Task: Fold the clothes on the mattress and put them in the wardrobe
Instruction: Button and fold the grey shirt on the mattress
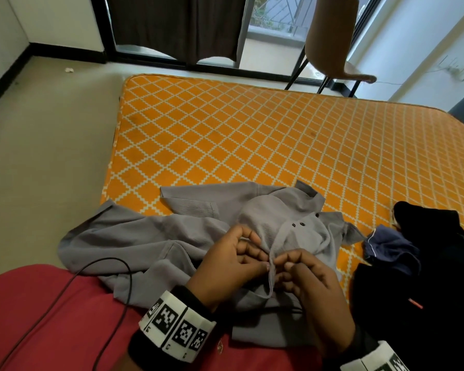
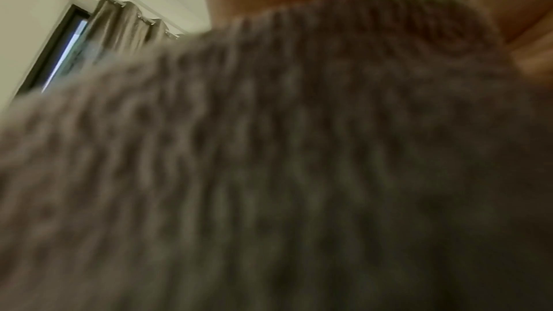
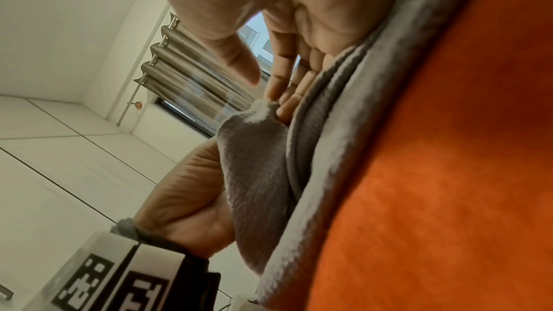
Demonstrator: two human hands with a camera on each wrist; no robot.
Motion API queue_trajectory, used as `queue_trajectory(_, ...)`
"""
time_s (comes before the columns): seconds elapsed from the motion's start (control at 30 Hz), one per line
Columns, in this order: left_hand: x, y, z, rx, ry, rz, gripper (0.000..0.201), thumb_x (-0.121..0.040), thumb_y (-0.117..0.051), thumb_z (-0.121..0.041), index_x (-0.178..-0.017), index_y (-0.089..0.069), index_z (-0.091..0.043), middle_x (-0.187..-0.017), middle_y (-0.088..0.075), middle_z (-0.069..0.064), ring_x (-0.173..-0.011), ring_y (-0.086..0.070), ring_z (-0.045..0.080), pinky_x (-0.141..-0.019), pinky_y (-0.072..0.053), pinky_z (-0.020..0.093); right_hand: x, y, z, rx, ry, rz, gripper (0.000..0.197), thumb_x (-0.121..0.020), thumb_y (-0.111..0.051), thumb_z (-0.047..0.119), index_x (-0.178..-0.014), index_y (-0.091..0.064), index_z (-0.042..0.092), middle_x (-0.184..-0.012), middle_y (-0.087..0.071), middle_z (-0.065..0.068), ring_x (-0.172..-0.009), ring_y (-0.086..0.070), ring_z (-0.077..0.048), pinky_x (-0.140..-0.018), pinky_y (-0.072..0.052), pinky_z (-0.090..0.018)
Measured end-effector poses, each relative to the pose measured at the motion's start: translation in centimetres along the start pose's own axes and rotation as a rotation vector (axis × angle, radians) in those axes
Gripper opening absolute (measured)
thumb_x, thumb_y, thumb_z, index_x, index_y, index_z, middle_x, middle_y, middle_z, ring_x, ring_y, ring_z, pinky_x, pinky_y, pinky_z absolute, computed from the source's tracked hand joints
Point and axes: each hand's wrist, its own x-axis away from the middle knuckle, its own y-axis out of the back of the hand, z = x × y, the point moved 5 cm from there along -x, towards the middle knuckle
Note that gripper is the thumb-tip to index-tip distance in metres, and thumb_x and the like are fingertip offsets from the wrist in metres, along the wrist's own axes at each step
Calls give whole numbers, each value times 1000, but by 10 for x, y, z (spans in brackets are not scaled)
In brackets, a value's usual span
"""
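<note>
A grey button-up shirt (image 1: 134,236) lies crumpled at the near edge of the orange diamond-pattern mattress (image 1: 252,135), partly over my red-clad lap. Both hands meet at its front edge, just below the dark buttons (image 1: 298,224). My left hand (image 1: 255,258) pinches the placket from the left. My right hand (image 1: 284,266) curls its fingers on the same strip from the right. In the left wrist view blurred grey shirt (image 2: 269,150) fills the frame. The right wrist view shows my right hand (image 3: 263,89) with its fingertips on the shirt (image 3: 254,174), which my left hand (image 3: 185,198) grips.
A pile of dark clothes (image 1: 426,277) with a navy piece (image 1: 389,250) lies on the mattress to my right. A brown chair (image 1: 332,44) stands beyond the far edge, by the window and dark curtain (image 1: 172,25). Bare floor (image 1: 51,143) lies left. A black cable (image 1: 102,279) crosses my lap.
</note>
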Motion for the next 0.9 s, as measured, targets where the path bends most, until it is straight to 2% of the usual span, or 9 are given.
queue_trajectory(0.07,2,-2,-1,-35,-36,1,30,-79,-74,2,-99,-53,-7,-82,-68,8,-73,-64,18,-67,-55,27,0,-1,3,12,4,-20,14,-86,-65,15,-75,-66,7,-70,-65,-14,-64,-61,-23,-59,-51,-28)
queue_trajectory(0.1,2,-3,-2,-49,-54,0,28,-80,-74,1,-97,-53,-6,-79,-68,5,-70,-64,17,-66,-55,26,0,1,4,32,16,-41,17,-79,-71,17,-77,-63,3,-68,-64,-12,-62,-60,-21,-57,-50,-25)
queue_trajectory(0.27,2,1,0,-20,-40,-24,20,-82,-70,5,-87,-55,-7,-81,-69,14,-70,-65,21,-68,-56,29,-2,6,-2,-76,-9,-128,16,-80,-67,-8,-85,-55,1,-61,-59,-11,-50,-55,-10,-47,-44,-15)
queue_trajectory(0.37,0,4,2,167,18,-2,15,-84,-66,8,-90,-58,-4,-79,-67,12,-69,-67,19,-67,-57,26,-1,9,-4,-113,0,-141,24,-72,-73,-3,-90,-57,2,-65,-61,-8,-54,-56,-9,-49,-45,-15)
queue_trajectory(0.47,1,0,-1,165,5,80,10,-89,-61,5,-97,-65,-1,-81,-67,10,-71,-65,14,-68,-56,22,2,8,-1,-142,16,-137,34,-64,-76,2,-92,-57,1,-66,-63,-6,-58,-61,-10,-51,-48,-16)
queue_trajectory(0.57,3,-6,-1,81,-21,115,15,-93,-56,2,-103,-68,1,-82,-68,9,-74,-62,14,-70,-53,21,3,7,1,-166,40,-123,59,-51,-92,28,-92,-58,3,-70,-65,-7,-64,-65,-14,-56,-52,-18)
queue_trajectory(0.67,2,-7,0,47,-37,101,14,-94,-57,0,-104,-67,3,-81,-68,12,-73,-62,15,-69,-53,22,4,8,1,-138,51,-153,80,-34,-95,49,-91,-57,6,-73,-67,-4,-69,-67,-17,-62,-55,-21)
queue_trajectory(0.77,1,-6,2,42,-42,81,12,-92,-59,1,-103,-65,4,-81,-66,13,-72,-64,15,-68,-54,22,5,7,2,-134,61,-170,79,-37,-95,47,-92,-55,6,-76,-68,-7,-72,-67,-19,-65,-56,-23)
queue_trajectory(0.9,1,-6,4,59,-25,76,9,-90,-62,3,-99,-63,3,-79,-67,10,-72,-65,17,-70,-56,25,7,8,4,-98,85,-183,40,-62,-79,15,-90,-52,5,-74,-68,-4,-75,-67,-17,-65,-55,-21)
